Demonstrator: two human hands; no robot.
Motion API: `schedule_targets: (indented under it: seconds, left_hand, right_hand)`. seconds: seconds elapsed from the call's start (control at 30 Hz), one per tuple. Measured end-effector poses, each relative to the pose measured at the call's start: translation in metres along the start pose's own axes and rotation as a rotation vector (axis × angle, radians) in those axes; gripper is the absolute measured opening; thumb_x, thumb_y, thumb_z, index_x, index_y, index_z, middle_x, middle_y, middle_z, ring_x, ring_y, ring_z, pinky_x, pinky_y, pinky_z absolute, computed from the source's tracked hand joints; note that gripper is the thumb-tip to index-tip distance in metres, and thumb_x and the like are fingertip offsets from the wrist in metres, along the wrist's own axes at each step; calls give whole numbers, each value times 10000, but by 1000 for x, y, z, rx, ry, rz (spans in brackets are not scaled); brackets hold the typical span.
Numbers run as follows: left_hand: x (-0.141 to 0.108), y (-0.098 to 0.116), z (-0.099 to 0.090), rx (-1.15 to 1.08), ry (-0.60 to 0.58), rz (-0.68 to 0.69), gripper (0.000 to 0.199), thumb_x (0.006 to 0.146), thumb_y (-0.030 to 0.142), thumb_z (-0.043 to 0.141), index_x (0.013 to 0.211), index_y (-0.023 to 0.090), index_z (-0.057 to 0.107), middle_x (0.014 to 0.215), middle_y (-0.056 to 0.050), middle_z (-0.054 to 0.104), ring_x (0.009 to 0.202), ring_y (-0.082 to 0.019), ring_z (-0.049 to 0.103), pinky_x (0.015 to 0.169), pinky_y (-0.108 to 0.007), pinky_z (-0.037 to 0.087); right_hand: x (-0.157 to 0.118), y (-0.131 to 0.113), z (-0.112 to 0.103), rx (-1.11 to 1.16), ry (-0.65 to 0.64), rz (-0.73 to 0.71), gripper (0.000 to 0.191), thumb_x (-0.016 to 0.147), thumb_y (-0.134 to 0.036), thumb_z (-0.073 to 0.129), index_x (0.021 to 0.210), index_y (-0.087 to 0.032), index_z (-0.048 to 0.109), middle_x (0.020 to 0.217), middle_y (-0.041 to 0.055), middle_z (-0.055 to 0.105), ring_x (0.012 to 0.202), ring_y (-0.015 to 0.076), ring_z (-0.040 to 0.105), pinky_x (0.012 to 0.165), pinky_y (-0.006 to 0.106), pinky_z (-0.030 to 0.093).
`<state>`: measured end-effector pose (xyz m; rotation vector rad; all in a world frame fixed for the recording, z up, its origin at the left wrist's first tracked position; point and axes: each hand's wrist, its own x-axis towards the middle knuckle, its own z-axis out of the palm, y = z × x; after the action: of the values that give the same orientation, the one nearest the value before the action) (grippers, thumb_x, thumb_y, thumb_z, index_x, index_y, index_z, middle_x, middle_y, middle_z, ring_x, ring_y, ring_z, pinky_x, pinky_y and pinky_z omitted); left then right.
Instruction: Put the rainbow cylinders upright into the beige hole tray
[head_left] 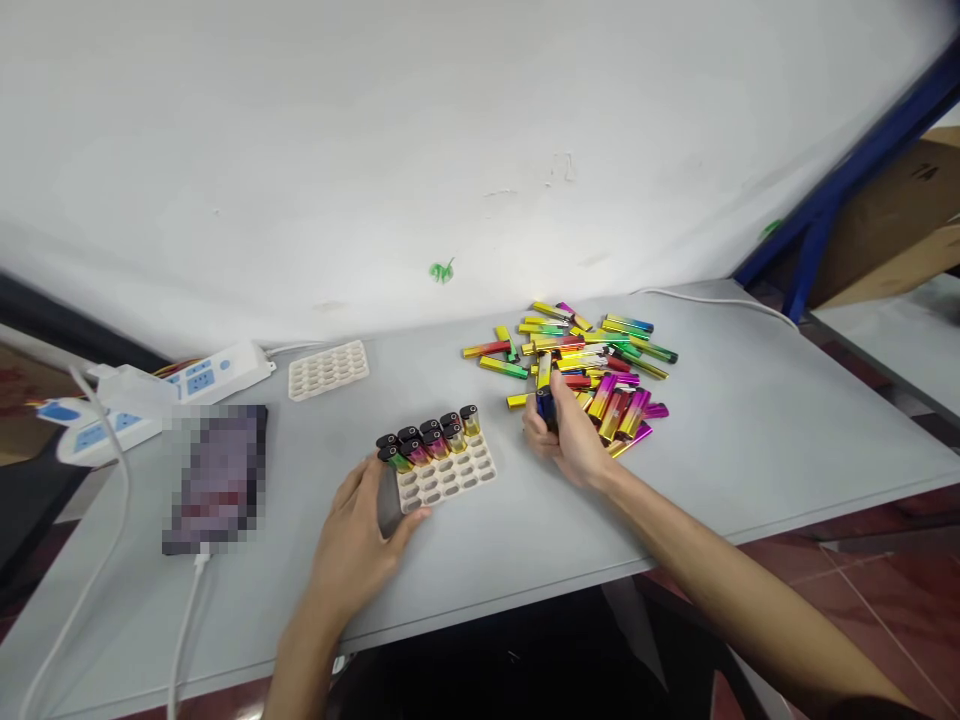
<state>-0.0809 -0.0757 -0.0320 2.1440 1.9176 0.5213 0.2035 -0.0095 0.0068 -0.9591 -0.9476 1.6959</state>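
A cream tray (450, 478) with oval holes lies on the grey table, and several black-topped lighters (426, 440) stand upright in its back rows. At the tray's left side is my left hand (364, 535), thumb and fingers spread around the corner, with nothing held in it. My right hand (566, 430) is closed around a blue and gold lighter (545, 390) at the near left edge of a pile. That pile of loose, shiny coloured lighters (619, 410) lies to the right of the tray.
Another cream tray (328, 370) lies at the back left. White power strips (217, 375), a pixelated device (217, 480) and white cables (120, 500) occupy the left side. A white wall (375, 200) rises behind the table (735, 420); a blue frame (817, 225) stands at right.
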Motion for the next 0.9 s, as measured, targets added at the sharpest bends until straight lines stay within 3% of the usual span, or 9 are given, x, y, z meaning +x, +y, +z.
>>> schedule_targets:
  seconds: [0.23,0.47,0.57,0.73,0.9]
  left_hand:
    - [-1,-1,1,13,14,19,715,850,631,562,1387,179,425,1337,-171,579,1322,-394,494,1032,-580,477]
    - [-1,-1,1,12,-8,2,727,851,648,545,1382,167,428,1346,-175,575,1331,-394,486,1037,-581,476]
    - [-1,-1,1,19,-2,1,748,849,654,540,1388,149,427,1360,-187,567,1332,-395,485,1055,-583,464]
    - [0,0,1,21,5,18,738,850,639,553,1389,149,436,1350,-182,586,1325,-397,492,1036,-588,478]
    - [0,0,1,22,16,38,716,858,614,560,1390,151,437,1356,-180,588,1315,-393,504,1024,-584,487]
  right_hand:
    - [2,3,0,23,82,23,537,876,-585,401,471,-236,359,432,-58,203,402,87,114,413,265,81]
    - [1,-2,3,16,71,7,634,874,-740,392,500,-230,340,448,-69,184,407,80,100,418,262,73]
    - [2,-1,3,22,88,11,634,874,-727,402,487,-228,343,440,-66,194,399,76,109,416,259,77]
    - [3,6,0,-40,120,-18,567,905,-606,401,480,-232,357,429,-54,217,398,86,137,407,259,117]
    - [1,9,1,-164,90,-105,573,930,-689,362,634,-220,503,502,-44,312,428,108,262,430,266,236]
